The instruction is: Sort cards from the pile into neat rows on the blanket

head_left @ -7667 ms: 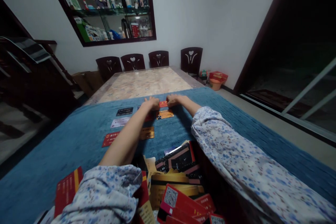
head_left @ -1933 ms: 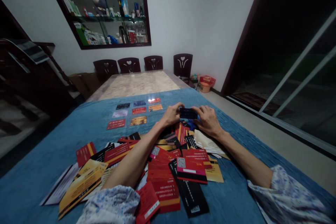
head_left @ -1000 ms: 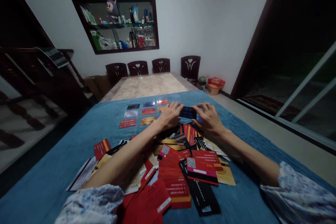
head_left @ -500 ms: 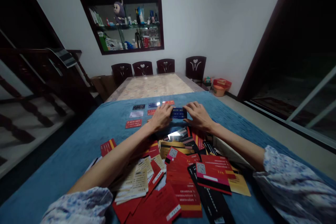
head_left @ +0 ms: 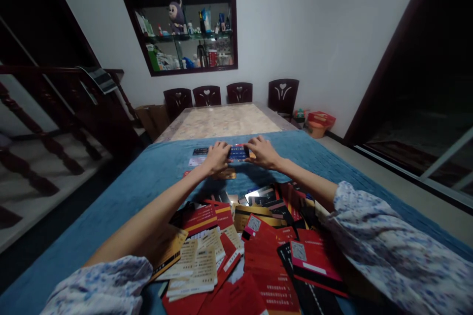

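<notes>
My left hand (head_left: 217, 156) and my right hand (head_left: 261, 152) are stretched far forward over the blue cloth (head_left: 111, 206). Together they pinch a dark blue card (head_left: 239, 152) by its short ends, holding it just above a grid of cards laid out in rows (head_left: 197, 156). A gold card (head_left: 226, 174) of that grid shows below my left hand; other cards of it are hidden behind my hands. Close to me lies a loose heap of red, black and gold cards (head_left: 254, 241).
Beyond the cloth the marble-patterned table top (head_left: 221, 120) continues, with several dark chairs (head_left: 240, 92) behind it. A wall cabinet (head_left: 185, 27) holds bottles and a plush toy. A red basin (head_left: 320, 122) sits on the floor at right, a stair railing (head_left: 55, 108) at left.
Both hands carried the dark blue card forward from above the heap to the laid-out rows. The view tilted and shifted as I leaned in.
</notes>
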The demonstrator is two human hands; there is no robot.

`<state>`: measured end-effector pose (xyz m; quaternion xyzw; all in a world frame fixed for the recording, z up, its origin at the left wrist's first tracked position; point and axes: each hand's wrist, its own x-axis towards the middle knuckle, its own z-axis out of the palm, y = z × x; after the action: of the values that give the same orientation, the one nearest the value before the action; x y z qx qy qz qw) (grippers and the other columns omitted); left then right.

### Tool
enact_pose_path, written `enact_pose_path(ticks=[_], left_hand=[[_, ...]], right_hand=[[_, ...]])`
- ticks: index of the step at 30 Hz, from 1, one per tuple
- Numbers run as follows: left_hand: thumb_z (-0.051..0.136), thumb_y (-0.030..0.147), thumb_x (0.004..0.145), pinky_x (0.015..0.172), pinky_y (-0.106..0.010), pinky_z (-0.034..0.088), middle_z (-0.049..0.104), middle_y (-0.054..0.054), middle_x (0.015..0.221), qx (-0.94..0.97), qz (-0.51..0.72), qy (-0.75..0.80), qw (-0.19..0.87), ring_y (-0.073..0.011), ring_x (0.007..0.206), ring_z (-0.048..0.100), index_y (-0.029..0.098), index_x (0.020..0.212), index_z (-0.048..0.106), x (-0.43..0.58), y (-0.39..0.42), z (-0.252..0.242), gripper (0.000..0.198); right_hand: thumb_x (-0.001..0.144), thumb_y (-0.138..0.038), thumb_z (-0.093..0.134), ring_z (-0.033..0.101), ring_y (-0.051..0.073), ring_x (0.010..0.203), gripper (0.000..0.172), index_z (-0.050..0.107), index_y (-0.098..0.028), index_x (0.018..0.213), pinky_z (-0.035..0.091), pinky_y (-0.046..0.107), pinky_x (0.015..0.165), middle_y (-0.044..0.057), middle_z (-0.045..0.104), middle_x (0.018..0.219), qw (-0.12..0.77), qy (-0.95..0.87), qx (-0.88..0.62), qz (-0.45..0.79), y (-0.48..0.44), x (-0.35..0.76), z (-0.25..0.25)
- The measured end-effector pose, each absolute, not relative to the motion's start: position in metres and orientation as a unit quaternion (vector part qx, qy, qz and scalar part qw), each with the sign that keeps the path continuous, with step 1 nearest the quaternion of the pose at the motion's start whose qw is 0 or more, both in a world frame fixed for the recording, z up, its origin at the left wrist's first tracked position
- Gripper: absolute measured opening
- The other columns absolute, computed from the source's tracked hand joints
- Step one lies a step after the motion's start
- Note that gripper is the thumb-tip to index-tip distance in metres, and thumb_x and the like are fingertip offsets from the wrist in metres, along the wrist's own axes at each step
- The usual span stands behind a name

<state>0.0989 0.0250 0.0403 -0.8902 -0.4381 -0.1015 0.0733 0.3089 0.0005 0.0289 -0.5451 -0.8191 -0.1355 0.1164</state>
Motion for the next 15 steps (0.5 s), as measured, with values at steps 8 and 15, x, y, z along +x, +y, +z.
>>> enact_pose_path(ticks=[8, 15], left_hand=[[0.059, 0.020, 0.084, 0.098, -0.051, 0.038, 0.051, -0.015, 0.135, -0.867, -0.064, -0.492, 0.050, -0.0339, 0.128, 0.039, 0.019, 0.126, 0.057, 0.087, 0.062, 0.044, 0.042], [0.059, 0.021, 0.080, 0.098, -0.052, 0.036, 0.052, -0.015, 0.133, -0.859, -0.045, -0.508, 0.046, -0.0355, 0.129, 0.036, 0.021, 0.122, 0.061, 0.082, 0.091, 0.043, 0.042]], right_hand=[[0.088, -0.041, 0.063, 0.040, 0.034, 0.118, 0.038, 0.062, -0.022, 0.121, 0.039, 0.041, 0.083, 0.015, 0.055, 0.129, 0.091, -0.832, -0.540, -0.094, 0.040, 0.287, 0.042], [0.088, -0.038, 0.062, 0.041, 0.035, 0.120, 0.039, 0.063, -0.021, 0.123, 0.041, 0.045, 0.088, 0.015, 0.055, 0.131, 0.061, -0.823, -0.559, -0.075, 0.068, 0.271, 0.045]])
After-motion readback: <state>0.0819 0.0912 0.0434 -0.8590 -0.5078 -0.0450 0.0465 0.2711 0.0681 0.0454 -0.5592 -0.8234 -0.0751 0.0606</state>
